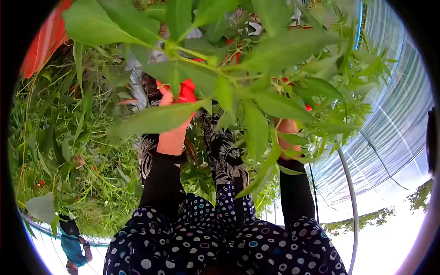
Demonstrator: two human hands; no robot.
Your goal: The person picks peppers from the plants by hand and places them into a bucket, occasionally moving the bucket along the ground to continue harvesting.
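My left hand (167,97) is closed around several red chili peppers (187,91), partly behind a long blurred leaf. My right hand (288,134) is in among the leaves of a chili plant (256,98); foliage covers its fingers, so I cannot see whether it grips anything. Small red chilies (309,107) show just above that hand. Black sleeves cover both forearms. The plant's large leaves hang close to the camera, over the space between my hands.
Weeds and grass (91,160) cover the ground on the left. Red striped fabric (46,39) shows at the upper left. Plastic sheeting (389,123) and a grey pole (348,183) stand on the right. Another person (73,245) is in the distance at the lower left.
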